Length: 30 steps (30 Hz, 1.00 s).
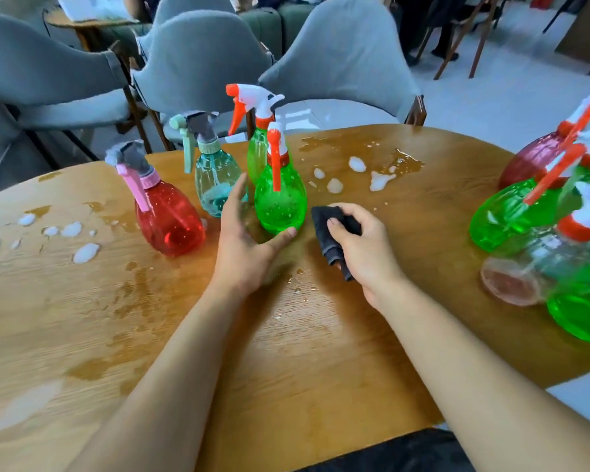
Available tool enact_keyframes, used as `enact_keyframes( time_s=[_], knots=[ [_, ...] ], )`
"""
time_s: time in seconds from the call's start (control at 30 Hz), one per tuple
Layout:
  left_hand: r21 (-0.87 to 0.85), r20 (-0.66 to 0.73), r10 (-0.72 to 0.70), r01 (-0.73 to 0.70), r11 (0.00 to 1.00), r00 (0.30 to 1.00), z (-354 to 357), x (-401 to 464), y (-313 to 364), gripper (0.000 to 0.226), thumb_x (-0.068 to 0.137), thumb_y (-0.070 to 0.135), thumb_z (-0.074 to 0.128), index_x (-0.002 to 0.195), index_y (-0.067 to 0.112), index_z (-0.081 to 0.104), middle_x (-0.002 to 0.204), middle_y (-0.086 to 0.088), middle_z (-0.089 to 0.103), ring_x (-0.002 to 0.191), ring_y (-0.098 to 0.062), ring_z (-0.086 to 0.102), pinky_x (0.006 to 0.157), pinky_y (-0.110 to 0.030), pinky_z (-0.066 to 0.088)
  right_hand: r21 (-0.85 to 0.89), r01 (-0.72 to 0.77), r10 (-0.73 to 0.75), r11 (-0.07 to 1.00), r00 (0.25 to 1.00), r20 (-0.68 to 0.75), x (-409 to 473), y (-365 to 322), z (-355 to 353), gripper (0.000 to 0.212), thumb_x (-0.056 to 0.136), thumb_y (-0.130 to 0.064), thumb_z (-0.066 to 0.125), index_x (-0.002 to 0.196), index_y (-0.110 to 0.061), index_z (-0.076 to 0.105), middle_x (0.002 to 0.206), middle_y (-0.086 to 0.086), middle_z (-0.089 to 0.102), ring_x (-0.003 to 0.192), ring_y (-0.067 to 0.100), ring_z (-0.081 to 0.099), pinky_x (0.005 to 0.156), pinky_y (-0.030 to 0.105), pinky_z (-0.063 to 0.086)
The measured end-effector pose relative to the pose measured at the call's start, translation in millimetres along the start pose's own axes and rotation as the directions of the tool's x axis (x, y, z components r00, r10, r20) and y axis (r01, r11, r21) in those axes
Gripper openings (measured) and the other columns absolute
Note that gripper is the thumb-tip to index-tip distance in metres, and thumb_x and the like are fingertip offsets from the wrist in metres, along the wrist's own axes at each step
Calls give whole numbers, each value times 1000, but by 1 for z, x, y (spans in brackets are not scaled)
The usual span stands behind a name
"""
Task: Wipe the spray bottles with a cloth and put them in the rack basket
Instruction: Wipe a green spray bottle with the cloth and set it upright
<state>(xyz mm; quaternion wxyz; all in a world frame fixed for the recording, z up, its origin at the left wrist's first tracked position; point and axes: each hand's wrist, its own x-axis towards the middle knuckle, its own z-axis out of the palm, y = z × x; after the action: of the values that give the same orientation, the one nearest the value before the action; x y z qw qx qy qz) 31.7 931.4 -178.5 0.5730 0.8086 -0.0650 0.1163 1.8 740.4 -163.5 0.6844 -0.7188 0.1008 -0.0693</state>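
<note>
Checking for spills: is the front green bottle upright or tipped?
Upright: the front green bottle stands on its base on the table, nozzle on top.

A rounded wooden table [304,352] with a visible grain fills the foreground, its surface marked by wet patches and blobs of white foam [356,164] beyond and to either side of the hands. Past its far edge stand grey upholstered chairs [341,59] on dark wooden legs, one straight ahead and others off to the left. Behind them is a green padded seat [269,25] and a small round side table [82,23] at far left. The floor [511,93] to the right is pale, glossy and brightly daylit
</note>
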Motion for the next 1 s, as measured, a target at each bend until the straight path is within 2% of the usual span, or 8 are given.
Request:
enact_keyframes(
  time_s=[0.07,0.17,0.33,0.4,0.53,0.73,0.9,1.0],
  knots=[
    [5,-19,-24,24,1000,1000,-7,-25,9,107,80,26,95,165,33,30,166,10,36,152,-8,38,126,-48,37,-79,17,-15,997,1000,23,-22,5,-12,25,104,-15,64,113,-36,72,110,-12,75,106,12,70,87,34,58],
    [-20,-1,-58,58,998,998,-13,-68,26,104,82,27,92,164,36,29,166,9,36,147,-11,42,122,-48,42,-224,46,-24,974,995,99,-61,7,-29,26,103,-13,63,118,-35,69,117,-20,68,114,4,63,98,29,52],
    [-61,-7,-77,76,995,997,-23,-135,61,94,85,28,89,162,35,35,161,10,44,142,-9,46,117,-47,46,-528,102,-30,843,989,143,-108,5,-50,34,102,-23,64,126,-46,58,130,-13,65,121,20,63,101,41,52],
    [-69,-12,-64,63,996,998,-28,-158,76,87,87,28,87,160,35,39,160,10,47,143,-9,47,116,-46,47,-610,141,-73,779,988,135,-126,-11,-56,46,101,-27,67,140,-45,52,136,-9,60,127,19,56,103,37,47],
    [-77,-19,-2,1,997,1000,-41,-188,103,80,91,31,84,158,37,41,158,12,50,143,-6,46,112,-34,45,-527,290,-243,799,957,159,-165,-42,-63,46,101,-28,68,143,-40,54,130,-19,53,123,6,51,98,25,38],
    [-47,-45,53,-55,997,998,-55,-204,118,76,92,37,82,157,40,43,155,16,52,139,1,48,107,-22,46,-471,368,-314,802,930,192,-185,-59,-57,37,99,-32,70,131,-47,58,126,-28,55,117,-2,56,103,30,48],
    [-22,-28,18,-19,1000,999,-57,-192,91,74,93,37,80,157,40,42,155,18,51,140,1,48,114,-35,49,-414,360,-313,836,933,179,-167,-48,-40,34,98,-27,72,128,-40,64,120,-28,58,111,-13,56,91,14,44],
    [-3,-7,-11,11,1000,1000,-47,-168,62,74,94,35,80,157,39,44,154,18,52,139,0,49,112,-34,50,-402,338,-288,851,940,181,-135,-29,-27,32,99,-27,71,129,-37,65,123,-25,60,120,-13,53,93,8,41]
  ],
)
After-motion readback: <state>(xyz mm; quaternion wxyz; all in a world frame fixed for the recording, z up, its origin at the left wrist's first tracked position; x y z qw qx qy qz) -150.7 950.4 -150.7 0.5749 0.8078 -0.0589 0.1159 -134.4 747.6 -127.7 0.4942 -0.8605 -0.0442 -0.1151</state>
